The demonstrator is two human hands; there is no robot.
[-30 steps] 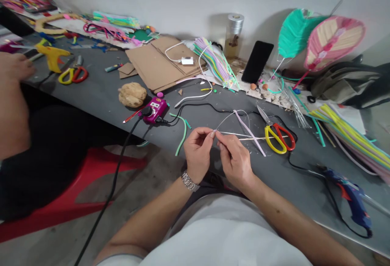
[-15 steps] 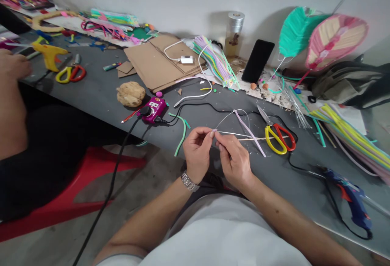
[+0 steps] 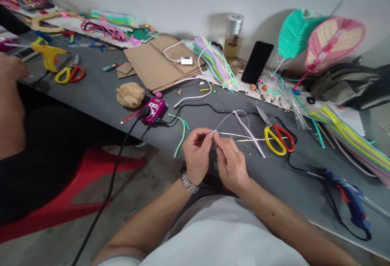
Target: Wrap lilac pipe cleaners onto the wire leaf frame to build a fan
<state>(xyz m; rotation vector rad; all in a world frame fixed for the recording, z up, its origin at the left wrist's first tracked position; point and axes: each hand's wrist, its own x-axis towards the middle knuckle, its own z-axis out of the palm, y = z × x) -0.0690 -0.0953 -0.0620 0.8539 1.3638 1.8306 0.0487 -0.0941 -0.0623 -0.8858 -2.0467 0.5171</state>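
Observation:
My left hand, with a metal watch on its wrist, and my right hand meet fingertip to fingertip over the near edge of the grey table. Both pinch the near end of a thin wire and pale lilac strip piece, which loops away from the fingers across the table. A thin wooden stick lies under that piece. Yellow and red scissors lie just right of it.
A blue glue gun lies at the right with its black cord. A purple power strip, green strips, cardboard sheets, bundled pastel straws, a phone and two fan shapes fill the table. Another person's arm is at left.
My hands have hardly moved; the right fingers have shifted slightly on the wire end. The view has drifted a little.

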